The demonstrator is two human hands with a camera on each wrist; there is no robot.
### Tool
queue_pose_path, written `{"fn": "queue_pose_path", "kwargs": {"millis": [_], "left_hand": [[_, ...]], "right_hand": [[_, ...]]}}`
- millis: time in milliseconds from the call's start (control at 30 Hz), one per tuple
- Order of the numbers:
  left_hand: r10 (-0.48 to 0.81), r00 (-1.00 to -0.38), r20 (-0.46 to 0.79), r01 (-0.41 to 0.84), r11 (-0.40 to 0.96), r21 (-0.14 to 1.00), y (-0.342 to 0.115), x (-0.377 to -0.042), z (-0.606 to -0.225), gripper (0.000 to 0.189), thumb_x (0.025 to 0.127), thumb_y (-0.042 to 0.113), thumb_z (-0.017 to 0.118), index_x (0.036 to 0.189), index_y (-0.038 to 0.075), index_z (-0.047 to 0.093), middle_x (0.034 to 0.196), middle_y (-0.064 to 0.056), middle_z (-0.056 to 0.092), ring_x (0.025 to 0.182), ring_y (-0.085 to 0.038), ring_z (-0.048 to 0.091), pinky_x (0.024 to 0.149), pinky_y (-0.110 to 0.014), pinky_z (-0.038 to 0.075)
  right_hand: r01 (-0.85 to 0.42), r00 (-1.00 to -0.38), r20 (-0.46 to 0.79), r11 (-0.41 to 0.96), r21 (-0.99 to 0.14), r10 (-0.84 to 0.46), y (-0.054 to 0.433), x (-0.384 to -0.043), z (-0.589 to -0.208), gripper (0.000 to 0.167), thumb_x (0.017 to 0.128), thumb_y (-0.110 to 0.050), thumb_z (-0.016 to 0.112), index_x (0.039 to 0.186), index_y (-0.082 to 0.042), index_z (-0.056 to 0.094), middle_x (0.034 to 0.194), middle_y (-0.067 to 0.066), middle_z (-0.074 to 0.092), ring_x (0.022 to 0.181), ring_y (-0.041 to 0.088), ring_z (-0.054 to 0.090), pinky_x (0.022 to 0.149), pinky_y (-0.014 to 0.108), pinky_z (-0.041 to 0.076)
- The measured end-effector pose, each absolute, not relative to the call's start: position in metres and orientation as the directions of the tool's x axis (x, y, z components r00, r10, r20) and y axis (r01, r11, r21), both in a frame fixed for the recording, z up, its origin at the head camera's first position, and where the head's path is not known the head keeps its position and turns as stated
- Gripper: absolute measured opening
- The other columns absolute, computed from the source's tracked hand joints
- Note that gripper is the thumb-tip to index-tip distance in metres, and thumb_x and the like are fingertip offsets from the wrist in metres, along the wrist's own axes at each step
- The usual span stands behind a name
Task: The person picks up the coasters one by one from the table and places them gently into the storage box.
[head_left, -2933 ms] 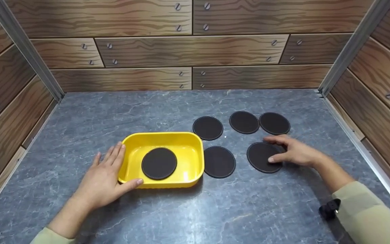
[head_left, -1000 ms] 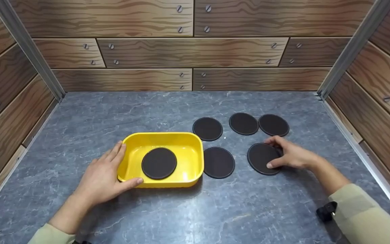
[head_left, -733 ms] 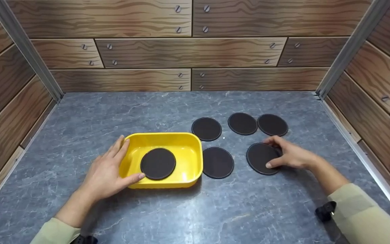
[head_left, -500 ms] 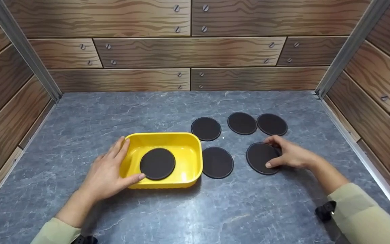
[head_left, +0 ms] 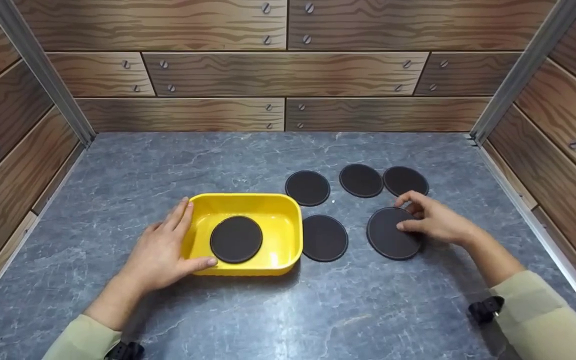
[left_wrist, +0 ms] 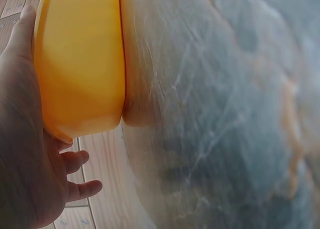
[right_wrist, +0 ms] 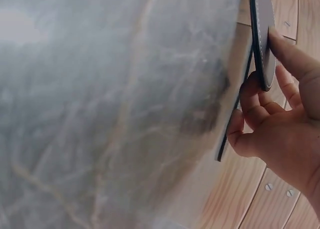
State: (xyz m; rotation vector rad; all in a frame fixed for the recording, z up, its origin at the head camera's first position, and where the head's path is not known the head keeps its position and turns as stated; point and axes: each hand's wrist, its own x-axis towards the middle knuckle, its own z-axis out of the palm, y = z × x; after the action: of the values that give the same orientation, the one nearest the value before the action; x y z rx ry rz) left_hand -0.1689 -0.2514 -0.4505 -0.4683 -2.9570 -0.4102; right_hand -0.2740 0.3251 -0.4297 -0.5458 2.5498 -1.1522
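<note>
My right hand pinches a round black coaster with a stitched edge. In the right wrist view the thumb presses one face of this coaster, fingers curled behind it, and it stands off the table. My left hand rests against the left end of a yellow plastic tub, fingers straight along its rim and thumb on the front rim. One black coaster lies inside the tub. The left wrist view shows the outer wall of the tub beside that hand.
Several more black coasters lie right of the tub: one beside its right wall, one behind that, and a touching pair of coasters farther back. Wood-patterned panels enclose the grey marbled table on three sides.
My right hand has closed on the front right coaster and now raises it slightly. My left hand has shifted a little rightward along the tub's rim.
</note>
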Motion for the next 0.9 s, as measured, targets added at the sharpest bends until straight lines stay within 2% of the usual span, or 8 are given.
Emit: {"fn": "queue_pose_path", "kwargs": {"millis": [100, 167, 267, 567, 900], "left_hand": [[0.288, -0.945, 0.156, 0.319, 0.917, 0.241, -0.251, -0.168, -0.451, 0.124, 0.089, 0.084, 0.059, 0.167, -0.003, 0.019, 0.175, -0.020, 0.019, 0.151, -0.043, 0.039, 0.112, -0.072, 0.037], [0.287, -0.946, 0.154, 0.317, 0.918, 0.238, -0.251, -0.168, -0.452, 0.124, 0.089, 0.084, 0.058, 0.167, -0.003, 0.019, 0.175, -0.020, 0.019, 0.151, -0.044, 0.040, 0.112, -0.072, 0.037], [0.282, -0.947, 0.152, 0.312, 0.921, 0.233, -0.251, -0.168, -0.451, 0.123, 0.089, 0.084, 0.058, 0.167, -0.003, 0.019, 0.175, -0.020, 0.019, 0.151, -0.043, 0.039, 0.112, -0.072, 0.037], [0.280, -0.949, 0.145, 0.307, 0.926, 0.220, -0.250, -0.168, -0.449, 0.123, 0.089, 0.083, 0.058, 0.167, -0.004, 0.020, 0.175, -0.019, 0.019, 0.153, -0.042, 0.038, 0.112, -0.072, 0.037], [0.268, -0.955, 0.126, 0.291, 0.929, 0.229, -0.250, -0.169, -0.450, 0.122, 0.089, 0.082, 0.060, 0.167, -0.003, 0.020, 0.176, -0.018, 0.017, 0.154, -0.042, 0.035, 0.113, -0.073, 0.035]], "right_hand": [[-0.242, -0.892, -0.056, 0.578, -0.779, -0.449, 0.322, -0.272, -0.422, 0.030, 0.098, -0.010, 0.077, 0.123, -0.002, 0.063, 0.107, 0.015, 0.068, 0.092, 0.016, 0.065, 0.076, 0.023, 0.053], [-0.259, -0.897, -0.024, 0.569, -0.781, -0.442, 0.319, -0.271, -0.416, 0.025, 0.098, -0.009, 0.076, 0.120, -0.001, 0.068, 0.106, 0.013, 0.069, 0.092, 0.014, 0.064, 0.078, 0.021, 0.053], [-0.269, -0.908, 0.012, 0.562, -0.782, -0.418, 0.313, -0.270, -0.405, 0.024, 0.099, -0.009, 0.076, 0.120, -0.001, 0.071, 0.106, 0.014, 0.069, 0.092, 0.012, 0.065, 0.080, 0.020, 0.054], [-0.276, -0.921, 0.092, 0.468, -0.840, -0.378, 0.270, -0.266, -0.372, 0.027, 0.100, -0.010, 0.074, 0.126, -0.002, 0.073, 0.121, 0.019, 0.074, 0.101, 0.014, 0.071, 0.086, 0.023, 0.057], [-0.327, -0.899, 0.153, 0.396, -0.858, -0.410, 0.195, -0.266, -0.356, 0.021, 0.100, -0.014, 0.076, 0.120, -0.007, 0.080, 0.122, 0.009, 0.076, 0.099, 0.018, 0.071, 0.082, 0.024, 0.057]]}}
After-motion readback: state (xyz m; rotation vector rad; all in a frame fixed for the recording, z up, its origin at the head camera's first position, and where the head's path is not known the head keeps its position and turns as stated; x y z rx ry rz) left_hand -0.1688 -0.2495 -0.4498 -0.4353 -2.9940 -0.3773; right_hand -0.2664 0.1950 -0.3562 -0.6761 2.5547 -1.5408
